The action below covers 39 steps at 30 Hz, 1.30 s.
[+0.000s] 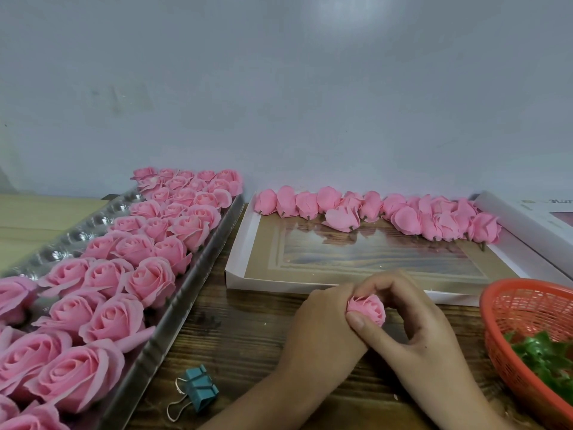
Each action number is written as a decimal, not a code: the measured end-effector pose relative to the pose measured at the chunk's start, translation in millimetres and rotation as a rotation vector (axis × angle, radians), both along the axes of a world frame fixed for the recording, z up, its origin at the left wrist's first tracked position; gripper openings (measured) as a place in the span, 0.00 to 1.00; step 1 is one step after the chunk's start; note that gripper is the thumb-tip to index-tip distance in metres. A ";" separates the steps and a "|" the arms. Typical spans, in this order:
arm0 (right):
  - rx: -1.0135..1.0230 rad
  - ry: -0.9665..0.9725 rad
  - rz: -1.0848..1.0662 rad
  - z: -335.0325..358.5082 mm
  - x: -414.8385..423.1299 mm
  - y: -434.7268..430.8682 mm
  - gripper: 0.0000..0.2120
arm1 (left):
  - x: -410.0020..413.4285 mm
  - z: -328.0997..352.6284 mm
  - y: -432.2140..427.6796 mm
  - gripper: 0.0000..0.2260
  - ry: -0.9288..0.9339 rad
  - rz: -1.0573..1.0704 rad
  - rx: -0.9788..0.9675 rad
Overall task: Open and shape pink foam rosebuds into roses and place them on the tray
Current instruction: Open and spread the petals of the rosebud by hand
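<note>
A pink foam rosebud point(369, 308) is held between both hands over the wooden table, just in front of the white box. My left hand point(319, 330) grips it from the left, and my right hand point(412, 324) curls round it from the right, thumb under the petals. Several shaped roses point(136, 274) fill the clear plastic tray point(186, 280) on the left. A row of closed rosebuds point(381, 214) lies along the far side of the shallow white box point(235, 274).
An orange mesh basket point(508, 308) with green leaf pieces point(542, 358) stands at the right. A teal binder clip point(198, 389) lies near the table's front edge. A white box lid point(533, 218) rests at the far right. A grey wall rises behind.
</note>
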State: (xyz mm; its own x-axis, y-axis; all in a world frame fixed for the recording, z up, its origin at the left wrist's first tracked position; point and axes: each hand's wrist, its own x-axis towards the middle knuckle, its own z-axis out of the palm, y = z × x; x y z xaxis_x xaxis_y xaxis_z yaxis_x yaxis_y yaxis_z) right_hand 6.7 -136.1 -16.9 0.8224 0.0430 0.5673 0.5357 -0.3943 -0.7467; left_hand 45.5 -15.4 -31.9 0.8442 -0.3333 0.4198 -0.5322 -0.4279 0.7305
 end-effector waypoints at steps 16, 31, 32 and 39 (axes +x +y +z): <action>0.008 -0.024 0.026 0.9 0.5 -0.6 0.05 | -1.8 8.1 0.9 0.10 0.085 -0.082 -0.042; -0.033 -0.037 0.050 0.9 3.1 -3.3 0.07 | -0.7 7.2 2.1 0.13 0.102 -0.074 -0.062; -0.027 -0.034 0.056 1.2 2.9 -3.7 0.07 | -1.1 8.0 2.4 0.12 0.120 -0.100 -0.086; 0.017 -0.027 0.071 2.0 2.4 -3.2 0.04 | -2.1 9.0 3.0 0.11 0.130 -0.155 -0.113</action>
